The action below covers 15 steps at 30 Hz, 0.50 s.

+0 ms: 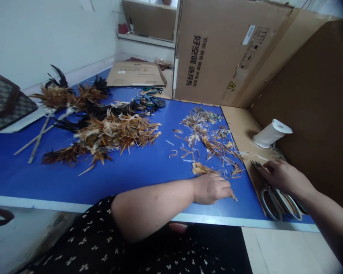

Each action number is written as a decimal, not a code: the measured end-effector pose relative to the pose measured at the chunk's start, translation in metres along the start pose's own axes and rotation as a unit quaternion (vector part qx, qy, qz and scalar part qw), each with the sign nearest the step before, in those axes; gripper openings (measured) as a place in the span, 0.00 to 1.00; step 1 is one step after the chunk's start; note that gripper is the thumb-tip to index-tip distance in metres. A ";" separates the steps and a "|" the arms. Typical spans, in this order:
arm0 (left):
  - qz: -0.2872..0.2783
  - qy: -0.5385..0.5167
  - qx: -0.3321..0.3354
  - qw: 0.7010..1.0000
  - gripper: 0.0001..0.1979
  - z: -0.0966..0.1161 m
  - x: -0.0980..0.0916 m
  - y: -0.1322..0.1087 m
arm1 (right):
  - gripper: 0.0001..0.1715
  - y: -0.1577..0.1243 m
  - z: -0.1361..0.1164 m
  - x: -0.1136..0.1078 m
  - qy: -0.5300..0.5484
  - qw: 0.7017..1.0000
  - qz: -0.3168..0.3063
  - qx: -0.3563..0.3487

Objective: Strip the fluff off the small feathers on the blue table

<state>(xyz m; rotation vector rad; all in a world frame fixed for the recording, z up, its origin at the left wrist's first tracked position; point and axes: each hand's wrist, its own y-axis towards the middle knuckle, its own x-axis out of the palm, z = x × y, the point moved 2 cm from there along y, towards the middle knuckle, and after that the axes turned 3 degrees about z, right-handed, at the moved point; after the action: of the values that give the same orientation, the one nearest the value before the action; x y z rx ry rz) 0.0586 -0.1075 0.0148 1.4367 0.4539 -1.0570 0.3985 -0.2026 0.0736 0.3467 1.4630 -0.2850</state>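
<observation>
My left hand [213, 189] is closed low over the blue table near its front edge. From its fingers a short tan tip sticks out, and a tan bunch of feathers [201, 168] shows just behind the knuckles. My right hand [286, 177] lies over two pairs of metal scissors [271, 205] on the cardboard strip at the right, its fingers curled on their middle. Their handle loops point toward me and dark tips show beyond the thumb. A white spool of thread [273, 133] stands just behind this hand, and loose thread trails from it.
Feather scraps and clippings [205, 129] are scattered in front of my hands. Bundles of brown and black feathers [111, 131] lie to the left, near two crossed sticks [41, 137] and a patterned bag [8, 101]. A tall cardboard wall [217, 57] bounds the back and right.
</observation>
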 end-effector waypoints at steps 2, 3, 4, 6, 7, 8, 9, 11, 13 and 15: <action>0.002 -0.003 0.002 1.000 0.14 0.000 0.001 -0.001 | 0.24 0.020 -0.005 -0.004 0.007 1.000 0.019 0.003; 0.003 -0.004 0.002 1.000 0.14 0.000 0.001 -0.001 | 0.24 0.031 -0.008 -0.004 0.012 1.000 0.025 0.002; 0.004 -0.004 0.001 1.000 0.13 0.000 0.001 -0.001 | 0.23 0.042 -0.010 -0.004 0.017 0.999 0.028 0.000; 0.005 0.000 -0.002 1.000 0.13 -0.001 0.002 0.000 | 0.17 0.061 -0.016 -0.002 0.029 0.999 0.022 -0.002; 0.005 0.003 -0.004 1.000 0.13 -0.001 0.002 0.000 | 0.12 0.069 -0.019 -0.001 0.037 0.999 0.014 -0.001; 0.005 0.005 -0.008 1.000 0.13 -0.002 0.002 0.001 | 0.07 0.076 -0.021 -0.001 0.046 0.999 0.006 -0.001; 0.004 0.005 -0.010 1.000 0.13 -0.002 0.002 0.001 | 0.05 0.080 -0.023 -0.003 0.057 0.998 -0.001 0.000; -0.001 -0.001 -0.014 1.000 0.12 -0.002 0.002 0.001 | 0.05 0.087 -0.025 -0.012 0.081 0.997 0.005 0.003; -0.006 -0.008 -0.020 1.000 0.12 -0.003 0.002 0.002 | 0.08 0.089 -0.025 -0.026 0.106 0.993 0.044 0.013; -0.009 -0.014 -0.024 1.000 0.12 -0.003 0.002 0.002 | 0.15 0.090 -0.026 -0.043 0.128 0.986 0.103 0.022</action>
<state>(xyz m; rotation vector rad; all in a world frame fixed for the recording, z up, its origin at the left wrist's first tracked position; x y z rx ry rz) 0.0623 -0.1055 0.0140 1.3766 0.4689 -1.0724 0.4065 -0.1108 0.1199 0.5835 1.6591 -0.1090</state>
